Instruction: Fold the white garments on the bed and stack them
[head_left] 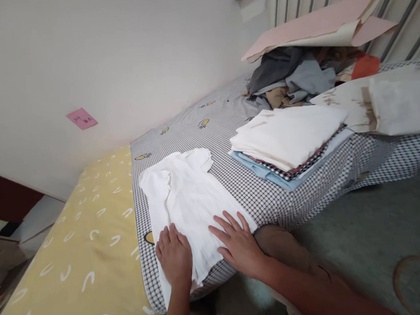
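A white shirt (194, 197) lies partly folded on the checked sheet, with a long fold line down its left side and its lower end hanging over the bed's edge. My left hand (174, 255) rests flat on the lower left part of the shirt, its fingers close together and slightly bent. On the lower right part, my right hand (238, 245) presses with its fingers spread. Neither hand grips the cloth. To the right of the shirt sits a stack of folded clothes, a white garment (288, 134) on top and a light blue one (269, 172) at the bottom.
Behind the stack is a heap of grey and brown clothes (290, 73) under a large pink sheet (316, 23). A stained whitish cloth or bag (402, 101) lies at the right. Yellow bedding (102, 224) covers the left side. A pink note (82, 118) is on the wall.
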